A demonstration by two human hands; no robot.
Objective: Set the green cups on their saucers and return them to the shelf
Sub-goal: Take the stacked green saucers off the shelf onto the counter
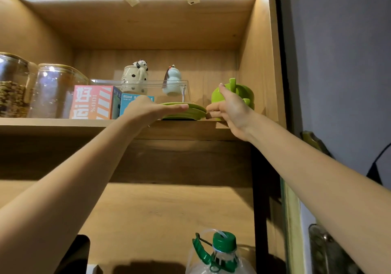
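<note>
Two green saucers (191,111) lie stacked near the front edge of the upper shelf (63,123). To their right stand stacked green cups (243,93), upside down, with a handle pointing up. My left hand (148,109) lies flat on the left part of the top saucer, fingers stretched out to the right. My right hand (229,106) is on the left side of the cups, index finger up against the cup wall, the other fingers curled at the cup's base next to the saucers' rim.
A clear tray (186,87) behind the saucers holds a spotted mug (135,77) and a pale blue figurine (174,81). Two boxes (95,102) and glass jars (55,91) fill the shelf's left. The cabinet wall (260,62) is close on the right. An oil bottle (220,254) stands below.
</note>
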